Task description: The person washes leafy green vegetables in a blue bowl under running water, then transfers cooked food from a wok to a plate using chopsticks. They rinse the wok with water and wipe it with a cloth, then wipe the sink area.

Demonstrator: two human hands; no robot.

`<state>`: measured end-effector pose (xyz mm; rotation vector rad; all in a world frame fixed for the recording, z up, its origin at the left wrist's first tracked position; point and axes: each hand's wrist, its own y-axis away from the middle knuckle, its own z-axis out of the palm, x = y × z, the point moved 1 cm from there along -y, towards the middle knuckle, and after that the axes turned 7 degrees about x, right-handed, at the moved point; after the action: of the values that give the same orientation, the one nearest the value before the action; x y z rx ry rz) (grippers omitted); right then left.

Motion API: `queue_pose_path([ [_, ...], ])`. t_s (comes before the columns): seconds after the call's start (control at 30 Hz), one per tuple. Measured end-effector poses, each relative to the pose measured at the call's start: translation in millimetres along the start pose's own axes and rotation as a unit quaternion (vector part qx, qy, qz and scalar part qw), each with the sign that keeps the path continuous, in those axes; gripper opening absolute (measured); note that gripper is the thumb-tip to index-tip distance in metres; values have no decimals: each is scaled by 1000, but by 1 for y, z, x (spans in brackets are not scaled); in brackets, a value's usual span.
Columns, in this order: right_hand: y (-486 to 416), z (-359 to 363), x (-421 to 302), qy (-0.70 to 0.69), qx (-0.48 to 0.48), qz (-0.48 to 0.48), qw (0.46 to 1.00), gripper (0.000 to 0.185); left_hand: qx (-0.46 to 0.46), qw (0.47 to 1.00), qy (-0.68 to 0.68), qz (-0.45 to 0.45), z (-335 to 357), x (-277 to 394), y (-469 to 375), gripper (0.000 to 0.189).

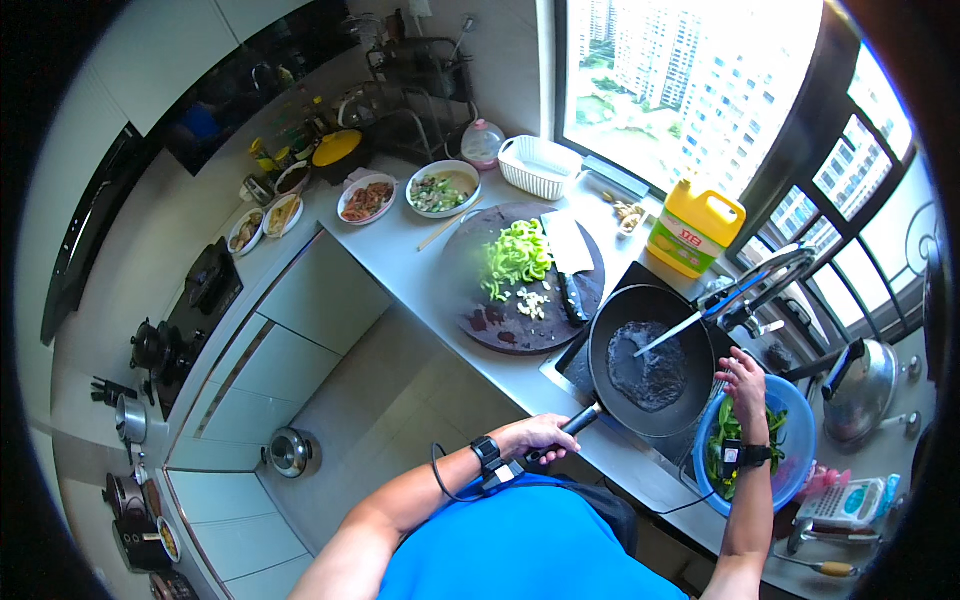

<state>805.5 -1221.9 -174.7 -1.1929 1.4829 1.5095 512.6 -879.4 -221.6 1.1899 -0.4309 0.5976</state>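
My left hand (546, 439) grips the black handle of a frying pan (615, 405), which rests over the sink. Water runs from the faucet (739, 315) into the pan and pools on its dark bottom. Above a blue plastic basin (801, 420) of leafy greens (726, 427), my right hand (744, 375) is raised with its fingers apart and nothing visible in them. Left of the pan lies a round dark cutting board (487, 337) bearing sliced green peppers (517, 255), chopped garlic (532, 304) and a cleaver (568, 244).
Bowls of food (442, 189), a chopstick (450, 225) and a white basket (538, 166) are behind the board. A yellow detergent jug (694, 232) stands by the window. A metal lid (862, 390) is at the right; a metal pot (289, 453) sits on the floor.
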Motion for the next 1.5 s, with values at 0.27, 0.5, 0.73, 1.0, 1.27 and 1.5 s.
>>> queue_pose_path([
  [0.27,-8,4,0,1,-6,10,1000,51,9,1000,3,0,-4,-3,-5,18],
  [0.5,-17,7,-1,6,-12,5,1000,52,12,1000,-14,0,-6,0,-4,16],
  [0.73,-23,6,0,6,-5,4,1000,52,7,1000,-4,-2,-7,1,-3,18],
  [1.0,-24,2,-2,13,3,-6,1000,50,11,1000,-15,10,1,15,12,16],
  [1.27,-28,-8,-5,6,18,2,1000,48,18,1000,-20,9,7,28,22,18],
  [1.5,-33,-14,-3,-2,22,4,1000,47,11,1000,-11,13,10,26,18,18],
])
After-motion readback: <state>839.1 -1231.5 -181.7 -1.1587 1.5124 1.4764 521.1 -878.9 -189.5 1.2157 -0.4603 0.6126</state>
